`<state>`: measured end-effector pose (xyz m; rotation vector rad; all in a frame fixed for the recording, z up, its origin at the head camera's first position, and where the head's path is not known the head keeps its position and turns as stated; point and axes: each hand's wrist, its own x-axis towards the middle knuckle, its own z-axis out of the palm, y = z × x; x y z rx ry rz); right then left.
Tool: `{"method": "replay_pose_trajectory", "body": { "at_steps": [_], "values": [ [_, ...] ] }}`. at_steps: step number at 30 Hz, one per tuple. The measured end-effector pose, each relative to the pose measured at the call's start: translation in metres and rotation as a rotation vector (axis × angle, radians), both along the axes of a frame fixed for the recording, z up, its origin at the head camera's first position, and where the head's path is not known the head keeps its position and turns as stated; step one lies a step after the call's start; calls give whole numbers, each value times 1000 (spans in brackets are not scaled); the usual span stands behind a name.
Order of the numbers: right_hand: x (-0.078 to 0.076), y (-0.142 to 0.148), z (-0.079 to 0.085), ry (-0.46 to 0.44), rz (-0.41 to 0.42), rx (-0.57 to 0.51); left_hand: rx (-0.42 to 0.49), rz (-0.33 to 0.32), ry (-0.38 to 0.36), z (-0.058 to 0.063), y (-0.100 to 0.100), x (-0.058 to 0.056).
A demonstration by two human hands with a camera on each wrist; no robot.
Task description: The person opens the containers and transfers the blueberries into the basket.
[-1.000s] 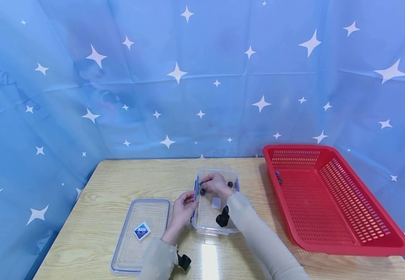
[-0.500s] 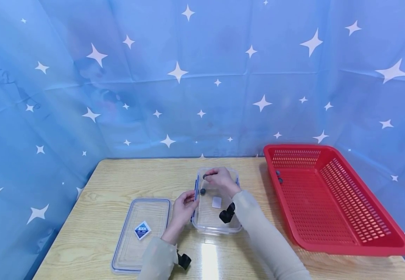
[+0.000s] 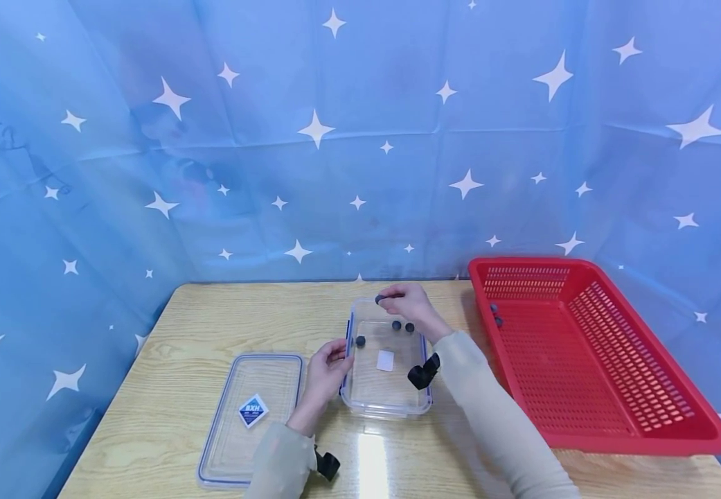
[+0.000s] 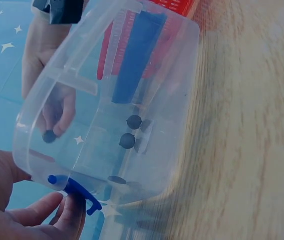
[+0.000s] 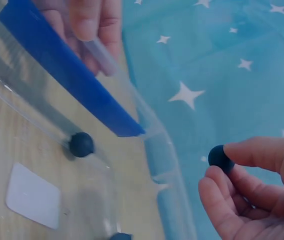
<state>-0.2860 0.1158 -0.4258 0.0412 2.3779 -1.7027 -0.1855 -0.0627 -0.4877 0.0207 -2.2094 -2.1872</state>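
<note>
A small dark ball (image 5: 221,158) is pinched between the thumb and fingertips of my right hand (image 3: 408,302), which hovers over the far rim of a clear plastic box (image 3: 385,405). My left hand (image 3: 327,371) grips the box's left wall by a blue latch (image 4: 79,192), thumb on one side and fingers on the other. Inside the box lie a ball (image 3: 360,341) near the left wall and two more, a left one (image 3: 396,325) and a right one (image 3: 410,327), near the far right corner. A white square (image 3: 385,360) shows at the box's middle.
The clear lid (image 3: 273,381), blue-edged with a blue-and-white label (image 3: 253,411), lies on the wooden table (image 3: 210,312) at left. A red basket (image 3: 584,443) stands at right, with dark balls (image 3: 499,321) by its left wall. Behind hangs a blue starry curtain (image 3: 348,83).
My right hand has moved up and to the right from inside the box to its far rim, carrying the ball. Two balls at the far right now show. The left hand stays put.
</note>
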Motion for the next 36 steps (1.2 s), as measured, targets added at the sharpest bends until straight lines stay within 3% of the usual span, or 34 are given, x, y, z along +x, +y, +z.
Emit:
{"method": "replay_pose_trajectory", "body": {
  "at_steps": [5, 10, 16, 31, 36],
  "values": [
    [2, 15, 13, 21, 5, 0, -22, -7, -4, 19, 0, 9],
    [7, 33, 23, 53, 7, 4, -32, 0, -6, 27, 1, 13],
    [13, 54, 31, 93, 5, -18, -39, -2, 10, 25, 2, 13],
    [29, 101, 47, 149, -54, 103, -53, 7, 7, 23, 2, 13],
    [35, 118, 51, 143, -85, 104, -52, 6, 4, 12, 2, 7]
  ]
}}
